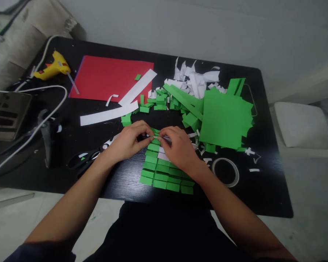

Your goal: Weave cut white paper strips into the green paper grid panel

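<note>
The left hand (131, 142) and right hand (180, 149) are bare, as are both forearms; a dark blue sleeve (41, 253) edges the left upper arm, and dark clothing (158, 233) covers the lap

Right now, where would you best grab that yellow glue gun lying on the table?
Likely by the handle of the yellow glue gun: it lies flat, handle stretching left, grey tip aimed at the red sheet. Come from above on the left, clear of that tip.
</note>
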The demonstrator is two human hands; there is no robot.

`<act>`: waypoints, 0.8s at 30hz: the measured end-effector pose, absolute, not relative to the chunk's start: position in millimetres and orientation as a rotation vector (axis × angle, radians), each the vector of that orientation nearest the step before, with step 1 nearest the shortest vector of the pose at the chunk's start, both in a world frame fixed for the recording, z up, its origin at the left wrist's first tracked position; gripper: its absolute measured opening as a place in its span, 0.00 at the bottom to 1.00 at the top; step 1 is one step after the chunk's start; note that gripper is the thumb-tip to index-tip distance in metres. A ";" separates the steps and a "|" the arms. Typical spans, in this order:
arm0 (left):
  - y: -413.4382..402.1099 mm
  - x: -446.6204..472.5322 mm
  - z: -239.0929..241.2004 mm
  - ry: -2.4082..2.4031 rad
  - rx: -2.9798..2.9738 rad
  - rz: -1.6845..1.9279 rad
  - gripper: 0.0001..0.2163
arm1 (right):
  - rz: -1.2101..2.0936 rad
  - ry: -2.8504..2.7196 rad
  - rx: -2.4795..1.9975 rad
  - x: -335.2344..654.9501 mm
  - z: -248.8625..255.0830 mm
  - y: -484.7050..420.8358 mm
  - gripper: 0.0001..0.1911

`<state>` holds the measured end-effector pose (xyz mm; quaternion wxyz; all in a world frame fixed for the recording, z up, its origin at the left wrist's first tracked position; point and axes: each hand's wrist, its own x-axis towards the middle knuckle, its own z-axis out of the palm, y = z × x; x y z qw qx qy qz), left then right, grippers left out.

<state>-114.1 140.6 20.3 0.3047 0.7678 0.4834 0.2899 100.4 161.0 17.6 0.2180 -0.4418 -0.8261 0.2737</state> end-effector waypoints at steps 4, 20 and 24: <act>141.4 -113.7 18.9 1.277 1.995 0.778 0.03 | 0.764 -2.286 -1.229 99.6 17.0 160.9 0.04; 143.7 -116.7 13.5 1.314 1.918 0.729 0.04 | 0.417 -2.365 -1.198 97.8 27.7 155.5 0.03; 144.4 -116.5 11.3 1.291 1.943 0.731 0.05 | 0.260 -2.509 -1.141 93.7 29.1 154.3 0.09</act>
